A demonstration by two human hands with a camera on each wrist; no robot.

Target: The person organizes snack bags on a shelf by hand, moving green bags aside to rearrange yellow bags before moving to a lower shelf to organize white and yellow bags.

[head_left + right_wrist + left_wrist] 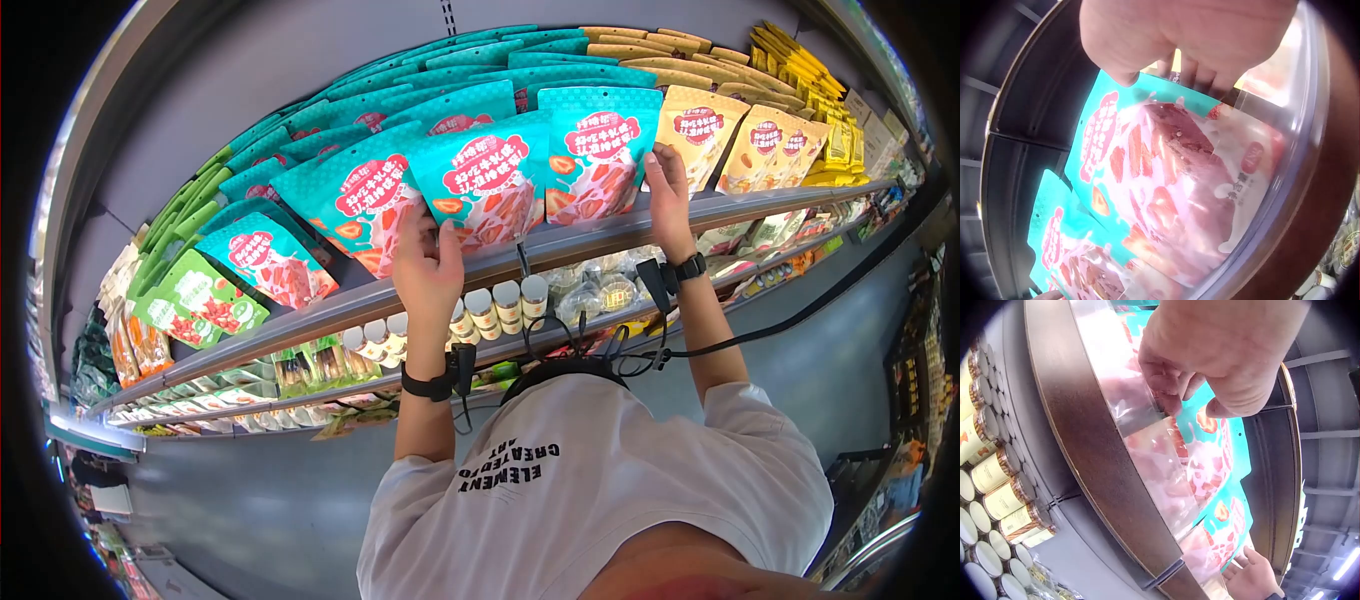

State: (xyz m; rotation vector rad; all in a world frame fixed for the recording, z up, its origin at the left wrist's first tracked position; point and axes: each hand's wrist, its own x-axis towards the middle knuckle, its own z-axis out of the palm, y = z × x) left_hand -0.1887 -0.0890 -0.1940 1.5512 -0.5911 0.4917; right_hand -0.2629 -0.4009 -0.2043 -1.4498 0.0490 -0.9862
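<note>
Shopper in white tee [600, 470] at a stocked shelf [570, 235], both hands at the front row of teal pouches [485, 175], which stand upright, leaning back, w/ strawberry art. L hand [430, 275] bends its fingers at the gap btwn two of them, thumb apart from fingertips; its grip is partly hidden by the hand itself, so can't tell if it pinches an edge. R hand [672, 205] is at the outer side of the end pouch [600, 145], next to tan pouches [695, 130], its grip released, fingers extended, not curled round anything; some fingertips are hidden behind the pouch in the R wrist cam. Pouch bottoms sit behind a clear strip [1147, 462], washed out by glare. Rear rows are mostly covered by those in front. Below, lidded jars [507, 300], partly cut off in the L wrist cam. Small pkg. print too blurred to read.
</note>
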